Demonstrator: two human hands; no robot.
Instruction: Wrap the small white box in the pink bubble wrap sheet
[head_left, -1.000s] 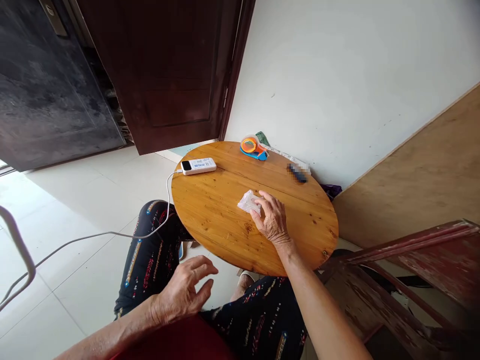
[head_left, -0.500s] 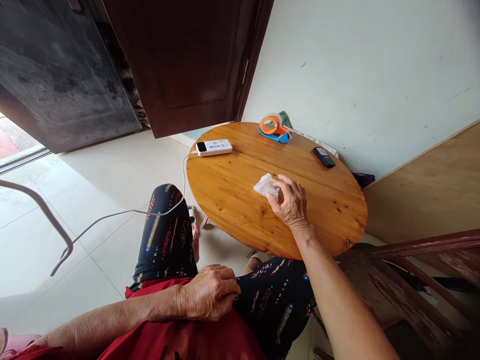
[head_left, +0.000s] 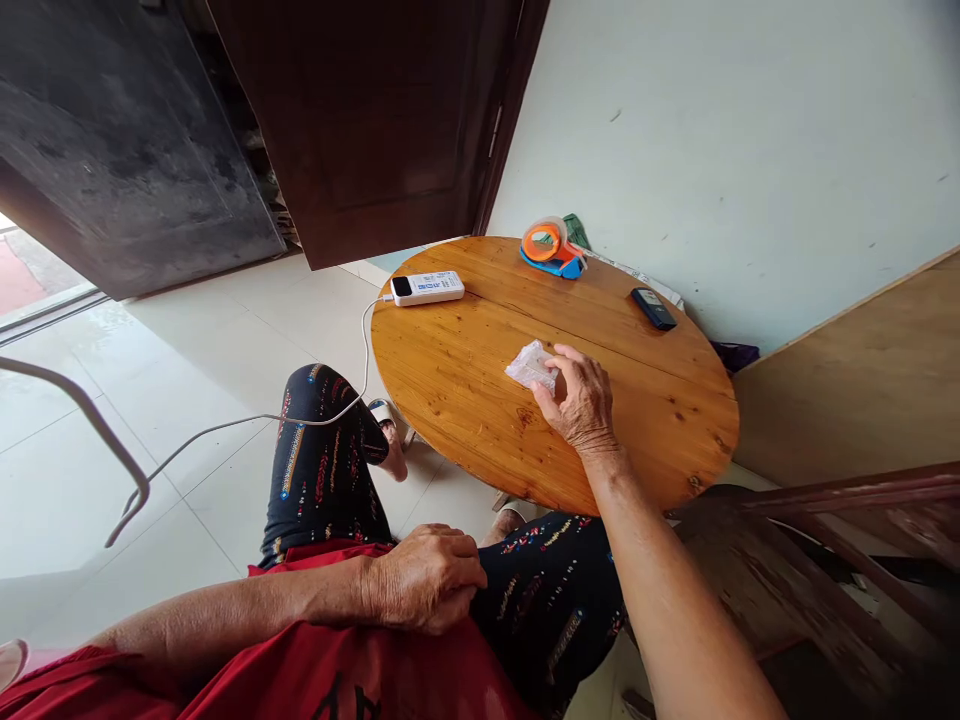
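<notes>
On the round wooden table (head_left: 465, 400) lies a small, crinkled packet of clear plastic (head_left: 529, 366); what it contains, if anything, I cannot make out. My right hand (head_left: 577, 395) has its thumb and index finger at the packet's right side, with the packet's edge between them. The other fingers are bent and stand a little apart. My left hand (head_left: 431, 580) rests in my lap, over the red shirt and the patterned dark trousers. Its fingers are curled in, and nothing shows in them.
A white device with a dark screen (head_left: 429, 288) lies at the table's left, its cable (head_left: 266, 417) crossing my knee. An orange and blue tape dispenser (head_left: 551, 248) and a small dark device (head_left: 653, 309) are at the back. A wooden chair (head_left: 787, 560) stands at right.
The view has shifted slightly. The foot under the table's left side has moved a little, and my left knee leans slightly left. Both hands keep nearly the same pose.
</notes>
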